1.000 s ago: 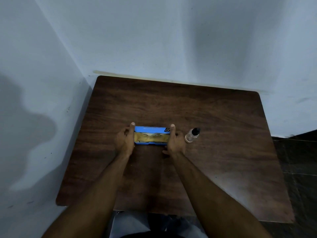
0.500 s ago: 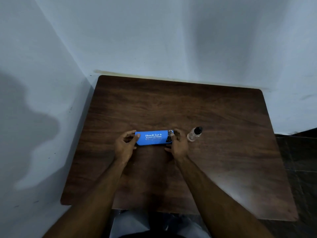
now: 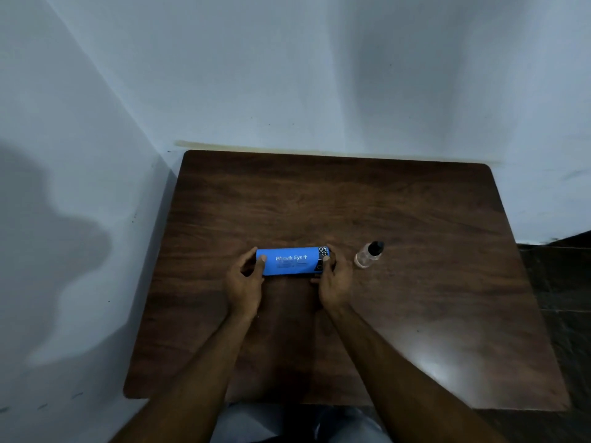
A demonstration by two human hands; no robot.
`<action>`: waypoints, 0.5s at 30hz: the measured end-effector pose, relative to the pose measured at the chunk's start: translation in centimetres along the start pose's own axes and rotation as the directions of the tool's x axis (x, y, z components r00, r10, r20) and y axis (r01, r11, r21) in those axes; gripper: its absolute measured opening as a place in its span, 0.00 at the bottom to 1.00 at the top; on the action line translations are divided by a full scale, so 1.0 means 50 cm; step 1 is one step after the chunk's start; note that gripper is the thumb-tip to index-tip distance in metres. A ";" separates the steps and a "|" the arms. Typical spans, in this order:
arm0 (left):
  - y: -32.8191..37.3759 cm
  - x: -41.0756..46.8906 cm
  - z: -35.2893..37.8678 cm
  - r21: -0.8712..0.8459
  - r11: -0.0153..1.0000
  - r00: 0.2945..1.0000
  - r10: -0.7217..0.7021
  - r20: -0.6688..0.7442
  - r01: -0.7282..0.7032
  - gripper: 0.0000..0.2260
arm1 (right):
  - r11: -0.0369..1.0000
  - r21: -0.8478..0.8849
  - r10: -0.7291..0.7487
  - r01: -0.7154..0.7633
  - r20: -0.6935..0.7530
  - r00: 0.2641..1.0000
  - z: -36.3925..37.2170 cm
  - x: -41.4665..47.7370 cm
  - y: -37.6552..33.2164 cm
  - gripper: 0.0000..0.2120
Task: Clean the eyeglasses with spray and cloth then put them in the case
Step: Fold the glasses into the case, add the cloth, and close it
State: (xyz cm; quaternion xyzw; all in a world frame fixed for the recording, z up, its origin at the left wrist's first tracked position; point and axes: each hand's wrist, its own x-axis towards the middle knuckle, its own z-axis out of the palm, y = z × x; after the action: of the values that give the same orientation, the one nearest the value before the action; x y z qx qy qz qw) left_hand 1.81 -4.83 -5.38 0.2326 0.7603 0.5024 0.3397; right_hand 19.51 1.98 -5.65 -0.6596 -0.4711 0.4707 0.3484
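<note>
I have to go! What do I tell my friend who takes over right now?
The left hand grips the left end of the blue case; the right hand grips its right end. The case lies shut on the table. The spray bottle sits to its right, apart. The glasses and cloth are out of sight, maybe inside. Left: check, then let go.

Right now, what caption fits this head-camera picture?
Left hand and right hand grip a closed blue eyeglasses case on a wooden table, spray bottle beside.
</note>
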 end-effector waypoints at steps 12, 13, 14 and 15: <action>0.201 0.262 0.041 -0.186 0.975 0.992 0.123 -0.007 -0.122 0.15 | 0.990 0.138 -0.014 0.030 -0.111 0.994 0.103 0.205 -0.194 0.12; 0.204 0.289 0.049 -0.181 0.977 0.994 0.108 -0.009 -0.108 0.15 | 0.992 0.129 0.008 0.007 -0.120 0.993 0.118 0.226 -0.200 0.12; 0.203 0.313 0.057 -0.174 0.981 0.996 0.086 -0.007 -0.086 0.14 | 0.994 0.109 0.029 -0.015 -0.130 0.991 0.134 0.246 -0.202 0.11; 0.199 0.332 0.065 -0.171 0.983 0.998 0.066 -0.008 -0.067 0.14 | 0.995 0.091 0.050 -0.037 -0.135 0.990 0.146 0.262 -0.202 0.10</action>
State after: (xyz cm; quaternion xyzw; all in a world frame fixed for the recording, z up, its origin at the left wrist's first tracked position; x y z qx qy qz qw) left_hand -6.61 12.54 -1.76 0.2272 0.7065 0.5773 0.3404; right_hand 11.10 17.72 -2.65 -0.6845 -0.4102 0.4521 0.3986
